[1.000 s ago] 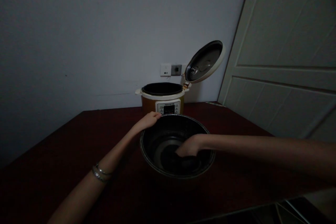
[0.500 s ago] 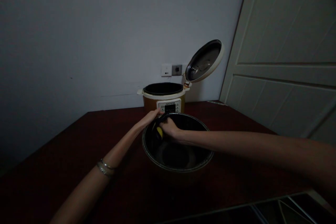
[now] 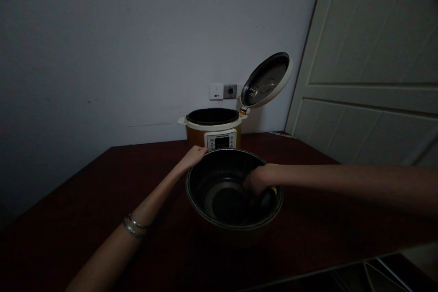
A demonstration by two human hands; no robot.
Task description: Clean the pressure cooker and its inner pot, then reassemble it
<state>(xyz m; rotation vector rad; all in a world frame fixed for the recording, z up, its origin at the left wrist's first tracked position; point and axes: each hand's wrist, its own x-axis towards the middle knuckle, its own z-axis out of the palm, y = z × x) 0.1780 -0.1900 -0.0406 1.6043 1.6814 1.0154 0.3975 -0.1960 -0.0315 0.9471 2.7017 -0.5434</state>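
A dark inner cooking pot (image 3: 219, 171) sits on the dark red table (image 3: 85, 200) in front of me. My left hand (image 3: 193, 155) grips the pot's far left rim, fingers curled over the edge. Inside the pot, my right hand (image 3: 256, 180) presses against the right inner wall, closed on a yellow and dark scrubbing sponge (image 3: 270, 194) that shows just below the fingers. Bracelets circle my left wrist.
An orange and white electric cooker (image 3: 214, 128) stands behind the pot against the wall, its lid (image 3: 267, 80) tipped open to the right. Wall sockets (image 3: 223, 91) are behind it. A white panelled door (image 3: 372, 82) fills the right side. The table's near edge runs lower right.
My right hand with the sponge has swept from the pot's bottom to its far left wall, then across to the right wall. My left hand has stayed on the rim.
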